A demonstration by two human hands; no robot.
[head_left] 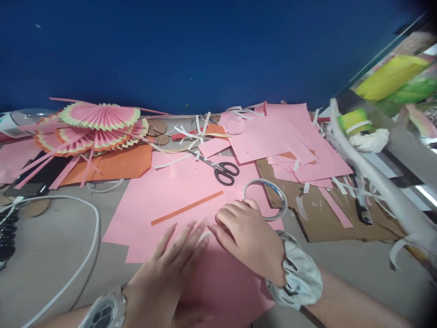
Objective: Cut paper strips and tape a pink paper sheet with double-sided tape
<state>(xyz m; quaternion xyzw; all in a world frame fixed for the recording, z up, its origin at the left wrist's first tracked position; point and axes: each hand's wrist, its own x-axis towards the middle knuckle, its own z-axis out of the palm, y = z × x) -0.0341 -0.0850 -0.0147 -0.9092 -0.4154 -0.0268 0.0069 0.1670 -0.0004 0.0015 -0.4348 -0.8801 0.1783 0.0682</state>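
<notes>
My left hand lies open on pink paper, its fingers stretched forward and slightly apart. Beside its index finger, my right hand is closed, thumb and fingers pressed together and curled. A small white strip shows at the right thumb's tip, partly hidden between the hands. Just ahead of them a thin orange paper strip rests on the pink sheet. A white tape roll lies flat by the right knuckles. Black-handled scissors lie farther back, blades pointing left.
Pleated pink paper fans stand at the back left on orange paper. More pink sheets and brown cardboard lie right, with a box cutter. A white cable loops at left. A blue panel rises behind.
</notes>
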